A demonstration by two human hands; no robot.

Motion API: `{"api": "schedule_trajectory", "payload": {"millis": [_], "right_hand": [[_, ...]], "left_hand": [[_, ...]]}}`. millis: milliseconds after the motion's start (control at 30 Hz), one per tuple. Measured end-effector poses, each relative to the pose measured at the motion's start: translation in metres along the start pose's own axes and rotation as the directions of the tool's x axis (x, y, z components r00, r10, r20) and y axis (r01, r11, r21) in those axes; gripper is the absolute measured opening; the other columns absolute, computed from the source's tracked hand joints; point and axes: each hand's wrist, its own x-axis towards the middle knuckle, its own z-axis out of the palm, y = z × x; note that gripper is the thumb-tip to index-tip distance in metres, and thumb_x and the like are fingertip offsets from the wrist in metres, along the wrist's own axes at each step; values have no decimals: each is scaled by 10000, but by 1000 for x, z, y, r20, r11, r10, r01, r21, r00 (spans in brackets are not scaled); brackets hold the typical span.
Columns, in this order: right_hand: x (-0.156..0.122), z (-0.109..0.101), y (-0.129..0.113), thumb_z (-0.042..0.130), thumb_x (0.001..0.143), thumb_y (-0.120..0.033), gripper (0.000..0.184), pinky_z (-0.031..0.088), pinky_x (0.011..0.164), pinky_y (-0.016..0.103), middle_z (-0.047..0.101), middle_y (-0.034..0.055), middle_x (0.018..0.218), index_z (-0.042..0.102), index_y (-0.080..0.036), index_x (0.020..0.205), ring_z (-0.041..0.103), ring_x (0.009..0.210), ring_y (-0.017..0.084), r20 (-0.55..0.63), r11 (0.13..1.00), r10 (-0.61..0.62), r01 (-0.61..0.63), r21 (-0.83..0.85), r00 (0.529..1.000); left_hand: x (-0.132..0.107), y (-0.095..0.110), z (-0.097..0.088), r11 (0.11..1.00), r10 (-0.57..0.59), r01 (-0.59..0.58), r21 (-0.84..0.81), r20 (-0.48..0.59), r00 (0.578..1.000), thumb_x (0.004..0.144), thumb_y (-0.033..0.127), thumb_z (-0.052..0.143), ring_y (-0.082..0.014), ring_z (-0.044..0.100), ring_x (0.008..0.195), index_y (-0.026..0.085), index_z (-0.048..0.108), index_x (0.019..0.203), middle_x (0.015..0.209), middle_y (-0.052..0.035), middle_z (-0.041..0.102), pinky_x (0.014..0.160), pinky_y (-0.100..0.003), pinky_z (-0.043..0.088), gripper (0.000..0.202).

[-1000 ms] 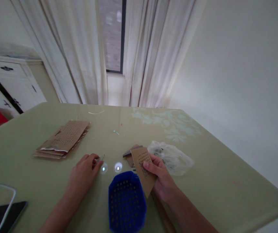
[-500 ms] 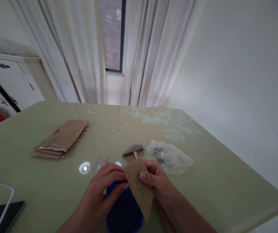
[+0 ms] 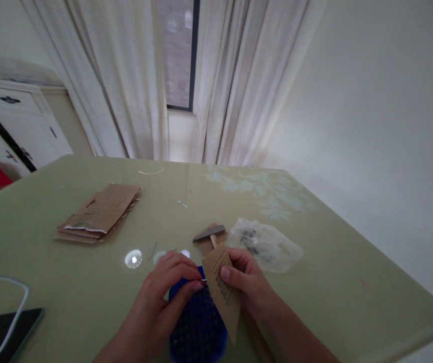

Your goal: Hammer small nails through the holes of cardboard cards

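In my right hand [image 3: 249, 277] is a folded-looking piece of brown cardboard [image 3: 231, 312] with rows of small holes, gripped with the thumb on its face and the fingers behind. My left hand [image 3: 171, 292] pinches a thin, shiny nail-like piece [image 3: 203, 280] by the cardboard's left edge; most of it is hidden by the fingertips. Beneath both hands stands a blue plastic basket [image 3: 197, 327], partly covered by them. Just beyond lies a hammer [image 3: 211, 233], its head resting over a scrap of cardboard and its wooden handle running under the right hand.
A clear plastic bag [image 3: 273, 247] with dark small items lies right of the hammer. Stacked perforated cardboard [image 3: 103, 212] is at the left. A shiny round disc [image 3: 133, 259] and a loose nail [image 3: 152, 250] sit nearer. A phone [image 3: 8, 333] with a white cable [image 3: 15, 307] occupies the left corner.
My left fingertips have drawn slightly away from the cardboard's edge, and the thin metal piece now shows between them. The cardboard is turned a little more edge-on. The view has shifted slightly.
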Motion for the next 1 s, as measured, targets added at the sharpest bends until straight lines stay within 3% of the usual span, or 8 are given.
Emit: {"api": "schedule_trajectory", "payload": {"millis": [167, 367, 433, 500, 600, 700, 833, 1000], "right_hand": [[-2, 1, -1, 970, 810, -454, 360, 556, 649, 192, 821, 35, 809, 876, -169, 1008, 728, 681, 128, -2, 993, 24, -24, -119, 1000], [-3, 6, 2, 976, 792, -468, 374, 567, 689, 224, 836, 34, 879, 876, -190, 1021, 733, 717, 142, -46, 984, 45, -52, -168, 998], [-3, 6, 2, 961, 808, -485, 385, 574, 702, 243, 836, 40, 874, 875, -192, 1041, 741, 724, 157, -56, 987, 16, -25, -161, 998], [-3, 6, 2, 949, 820, -499, 389, 577, 711, 259, 830, 41, 858, 873, -192, 1047, 744, 722, 169, -67, 987, -26, 14, -161, 997], [-3, 6, -1, 923, 855, -492, 362, 565, 719, 262, 823, 44, 860, 869, -195, 1054, 734, 736, 175, -74, 974, -79, 61, -220, 994], [-5, 6, -2, 889, 891, -489, 327, 540, 711, 262, 802, 45, 878, 860, -193, 1026, 702, 773, 185, -45, 933, -127, 104, -346, 991], [-8, 9, -2, 824, 938, -510, 339, 481, 676, 269, 728, 30, 837, 837, -174, 983, 610, 737, 175, 2, 842, -171, 147, -519, 985], [-16, 14, -3, 818, 916, -554, 364, 393, 610, 281, 595, -9, 689, 820, -191, 884, 470, 649, 161, 9, 733, -229, 179, -656, 973]], "left_hand": [[2, 6, 0, 998, 59, -58, 17, -40, 997, 1045, 251, 694, -177, 682, 823, 273, 763, 895, 867, -3, 752, 773, -277, 534, 166], [1, 7, 1, 999, 44, -44, 7, 35, 998, 1056, 257, 659, -188, 704, 833, 297, 809, 964, 894, -19, 762, 774, -286, 581, 180], [-2, 5, 1, 1000, 0, 0, 31, -16, 1000, 1055, 269, 656, -207, 714, 915, 298, 786, 1051, 1004, -38, 764, 817, -308, 591, 133], [-9, 3, 1, 997, -18, 29, 66, -158, 987, 1063, 264, 626, -225, 698, 1015, 294, 730, 1138, 1110, -57, 730, 873, -333, 583, 131], [-18, 4, 1, 978, 124, -64, 200, -303, 945, 1049, 251, 648, -241, 636, 1078, 314, 710, 1165, 1129, -53, 680, 954, -369, 533, 146], [-21, 6, 5, 910, 290, -189, 368, -241, 926, 1019, 273, 724, -260, 593, 1081, 358, 766, 1202, 1115, -46, 709, 981, -387, 493, 207], [-15, 8, 10, 871, 344, -230, 434, -206, 916, 1053, 246, 691, -251, 582, 1027, 370, 821, 1073, 1045, -30, 751, 933, -380, 467, 180], [-24, 7, 1, 759, 497, -339, 556, -157, 854, 1027, 267, 734, -225, 599, 816, 454, 830, 1065, 805, 32, 753, 913, -407, 489, 213]]}}
